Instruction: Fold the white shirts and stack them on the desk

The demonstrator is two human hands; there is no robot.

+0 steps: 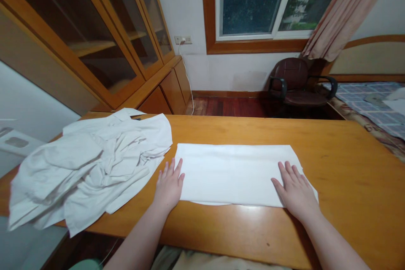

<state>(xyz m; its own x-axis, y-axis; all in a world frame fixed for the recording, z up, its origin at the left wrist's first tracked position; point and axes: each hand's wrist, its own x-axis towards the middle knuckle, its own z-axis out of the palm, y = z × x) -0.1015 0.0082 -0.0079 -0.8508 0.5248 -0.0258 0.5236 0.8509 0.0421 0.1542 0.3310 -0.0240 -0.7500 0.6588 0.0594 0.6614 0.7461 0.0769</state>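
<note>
A white cloth, folded into a long flat rectangle, lies on the wooden table in front of me. My left hand rests at its left edge, fingers spread, partly on the cloth and partly over the table. Flat on the cloth's right end is my right hand, its fingers also apart. Neither hand grips anything. To the left of my left hand lies a crumpled heap of white garments, with one corner hanging over the table's front edge.
The wooden table spans the view. Behind it stand a glass-doored cabinet at left, a brown armchair and a bed at right. A white cord hangs from a wall socket.
</note>
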